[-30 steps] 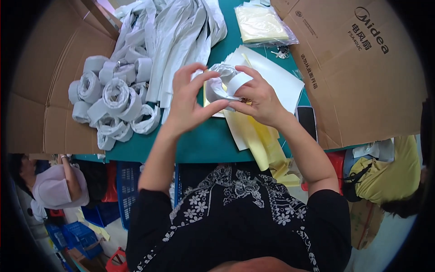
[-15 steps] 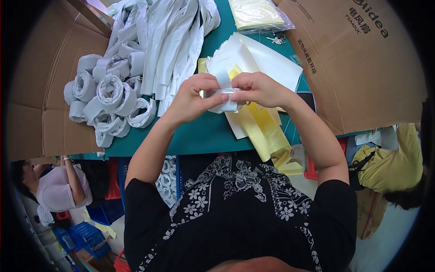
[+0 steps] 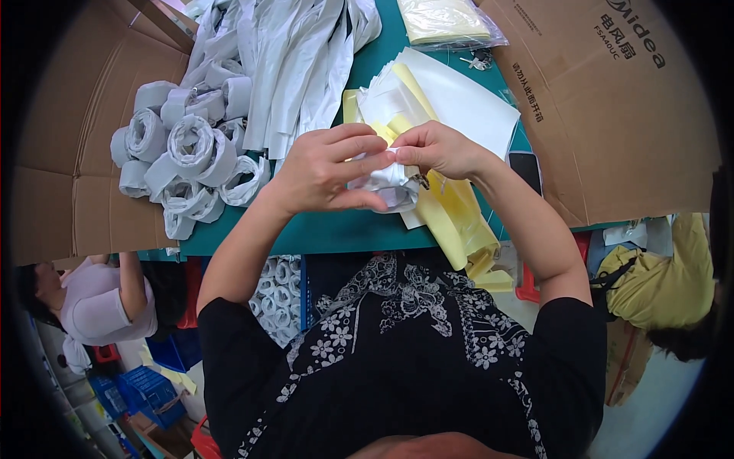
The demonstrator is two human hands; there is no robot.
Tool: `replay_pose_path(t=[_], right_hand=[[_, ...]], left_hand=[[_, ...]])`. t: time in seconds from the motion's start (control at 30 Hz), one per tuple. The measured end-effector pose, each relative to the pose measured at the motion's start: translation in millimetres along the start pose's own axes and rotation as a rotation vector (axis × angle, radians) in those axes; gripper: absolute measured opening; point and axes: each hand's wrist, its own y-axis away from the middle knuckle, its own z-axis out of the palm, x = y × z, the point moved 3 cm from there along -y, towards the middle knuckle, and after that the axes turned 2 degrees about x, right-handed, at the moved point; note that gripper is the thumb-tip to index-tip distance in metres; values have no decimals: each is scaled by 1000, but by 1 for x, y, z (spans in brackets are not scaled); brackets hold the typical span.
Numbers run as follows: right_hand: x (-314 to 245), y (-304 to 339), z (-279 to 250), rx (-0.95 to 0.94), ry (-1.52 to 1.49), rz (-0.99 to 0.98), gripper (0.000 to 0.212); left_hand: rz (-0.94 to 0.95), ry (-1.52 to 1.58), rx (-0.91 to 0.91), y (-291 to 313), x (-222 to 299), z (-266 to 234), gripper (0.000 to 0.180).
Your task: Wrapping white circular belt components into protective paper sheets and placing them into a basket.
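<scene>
A white rolled strip [image 3: 394,193] is held over the front part of the green table [image 3: 306,233]. My left hand [image 3: 325,168] curves round its left side, fingers over the top and thumb lower down. At the roll's upper edge, my right hand [image 3: 442,150] pinches with thumb and forefinger; what lies between those fingertips is mostly hidden. Just behind and below the hands are yellow backing strips [image 3: 451,222] and a stack of white sheets [image 3: 478,99]. Some of the yellow film hangs past the table's front edge.
Finished-looking white rolls [image 3: 191,145] are piled at the left, beside long flat white strips [image 3: 294,84]. Cardboard panels [image 3: 604,130] flank the table. A bagged yellow stack [image 3: 443,23] and keys [image 3: 478,60] lie at the back. Co-workers sit on both sides.
The white strip standing up from the roll no longer shows. My left hand has opened wider and shifted round the roll, its thumb lower; my right hand still pinches the upper edge.
</scene>
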Motion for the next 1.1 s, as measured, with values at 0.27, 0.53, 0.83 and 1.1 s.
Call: replay_pose_path(t=[0.27,0.53,0.83,1.1], right_hand=[[6,-11,-2,185,-523,64,27],[6,-7,-10,228,-359,15,27],[5,-7,11,289,-459,73,25],[4,-14,-6,261,250,-375,30]], left_hand=[[121,-494,192,8,10,11,32],[-404,288,90,12,-24,8,31],[308,-416,146,3,-5,8,16],[-296,122,230,16,-9,47,57]])
